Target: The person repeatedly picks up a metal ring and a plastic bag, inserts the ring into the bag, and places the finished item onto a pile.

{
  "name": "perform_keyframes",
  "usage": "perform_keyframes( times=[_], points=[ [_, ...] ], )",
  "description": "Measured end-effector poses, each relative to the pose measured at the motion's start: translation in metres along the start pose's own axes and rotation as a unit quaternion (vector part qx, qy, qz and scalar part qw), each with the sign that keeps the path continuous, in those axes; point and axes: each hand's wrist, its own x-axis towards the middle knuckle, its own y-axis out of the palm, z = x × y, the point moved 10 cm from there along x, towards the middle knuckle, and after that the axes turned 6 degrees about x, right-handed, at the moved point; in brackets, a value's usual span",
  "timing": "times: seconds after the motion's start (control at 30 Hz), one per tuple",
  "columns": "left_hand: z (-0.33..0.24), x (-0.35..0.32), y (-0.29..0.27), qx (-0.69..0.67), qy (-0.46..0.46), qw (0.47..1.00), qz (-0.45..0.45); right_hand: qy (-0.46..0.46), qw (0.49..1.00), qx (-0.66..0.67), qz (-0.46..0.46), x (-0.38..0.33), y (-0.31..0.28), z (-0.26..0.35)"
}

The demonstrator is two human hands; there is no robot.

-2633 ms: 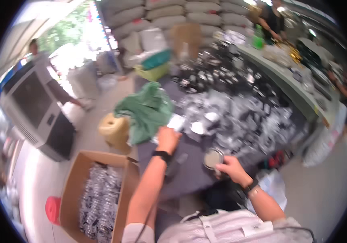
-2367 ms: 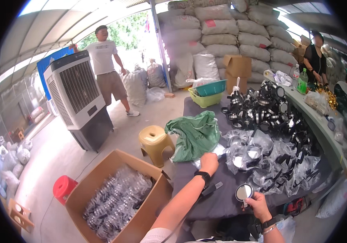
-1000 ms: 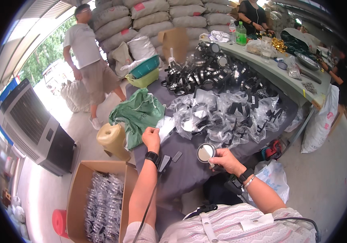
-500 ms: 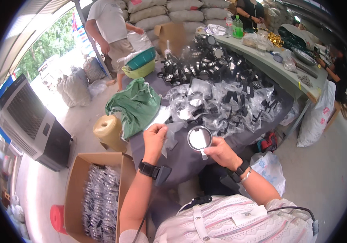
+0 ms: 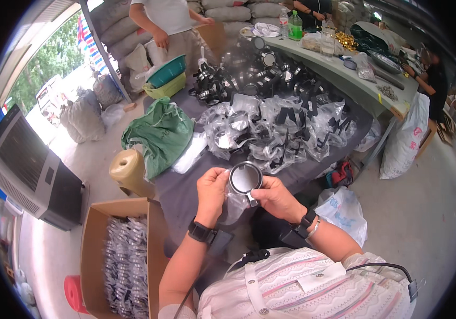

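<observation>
Between my hands is a small round mirror (image 5: 245,178) with a black rim and a short handle at its lower right. My right hand (image 5: 280,199) is closed on that handle, thumb on the near side. A clear plastic bag (image 5: 235,208) hangs under the mirror, pinched at its edge by my left hand (image 5: 212,192). The left fingertips meet the mirror's left rim. Whether the mirror's lower edge lies inside the bag or in front of it, I cannot tell. Just beyond lie bagged mirrors (image 5: 286,130) in a heap on the dark-covered table (image 5: 185,194).
Unbagged black-rimmed mirrors (image 5: 260,69) pile up farther back. At left are a green sack (image 5: 159,135), a yellow roll (image 5: 131,169), a cardboard box (image 5: 156,234) of bagged pieces and an air cooler (image 5: 31,165). A person (image 5: 172,26) stands behind the stacked basins (image 5: 167,74).
My hands have come together, the left one bringing the plastic bag up to the mirror. The head view has shifted slightly. The person at the back has moved right relative to the basins.
</observation>
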Motion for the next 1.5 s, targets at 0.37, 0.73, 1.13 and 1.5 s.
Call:
perform_keyframes(
  times=[0.37,0.73,1.13,1.5],
  points=[
    [-0.024,-0.058,0.076,0.223,0.121,0.954,0.162,-0.087,0.974,-0.118,-0.171,-0.001,-0.048,0.015],
    [0.001,-0.02,0.062,0.241,0.082,0.946,0.201,-0.283,0.909,-0.243,-0.185,-0.015,-0.054,0.191],
    [-0.014,0.084,-0.104,0.608,0.251,0.732,-0.178,0.007,0.388,-0.915,-0.106,0.127,-0.1,0.205],
    [0.017,0.084,-0.094,0.621,0.225,0.741,-0.122,-0.29,0.495,-0.785,-0.233,0.09,-0.122,0.373]
  ],
)
